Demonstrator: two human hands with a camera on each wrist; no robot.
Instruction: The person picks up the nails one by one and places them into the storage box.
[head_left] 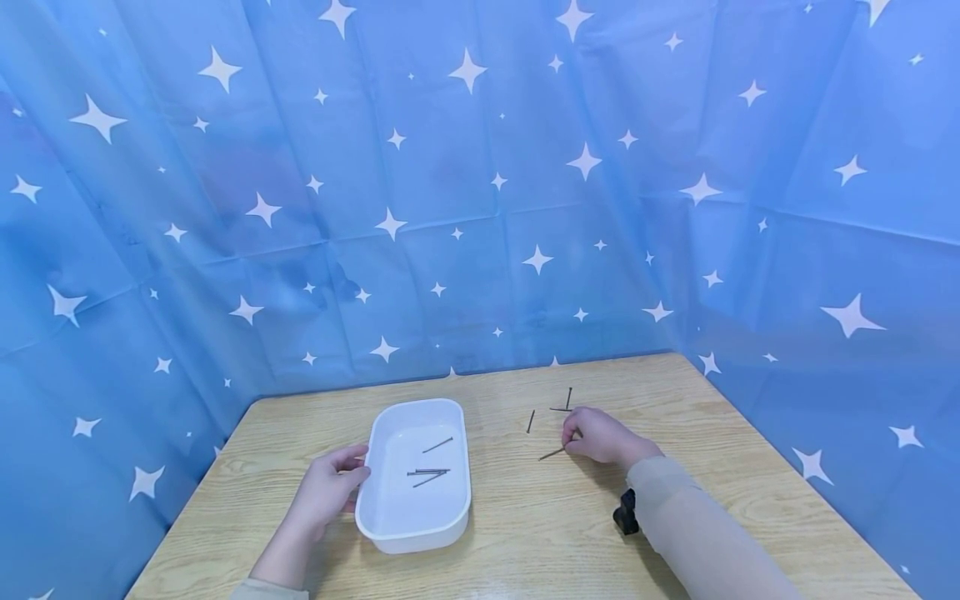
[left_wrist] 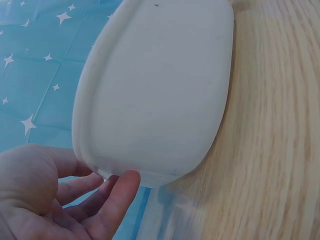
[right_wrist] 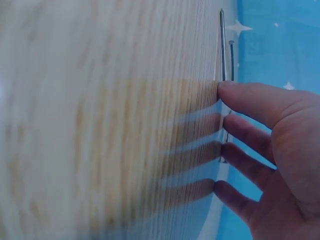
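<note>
I see a loose nail (head_left: pixel 552 454) lying on the wooden table (head_left: pixel 525 533), right of the white tray (head_left: pixel 390 517). My right hand (head_left: pixel 600 437) lies palm-down on it, fingertips (right_wrist: pixel 231 93) straight, slightly spread, pressing the nail. My left hand (head_left: pixel 328 492) rests against the tray's left wall, fingers relaxed, touching it. Three nails (head_left: pixel 429 472) lie inside.

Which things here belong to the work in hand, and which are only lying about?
In the work:
- white oval plastic tray, with thin dark metal nails inside
- nail under the right hand
- loose nails
- left hand, at the tray

Lying about:
- small black object
- wooden table
</note>
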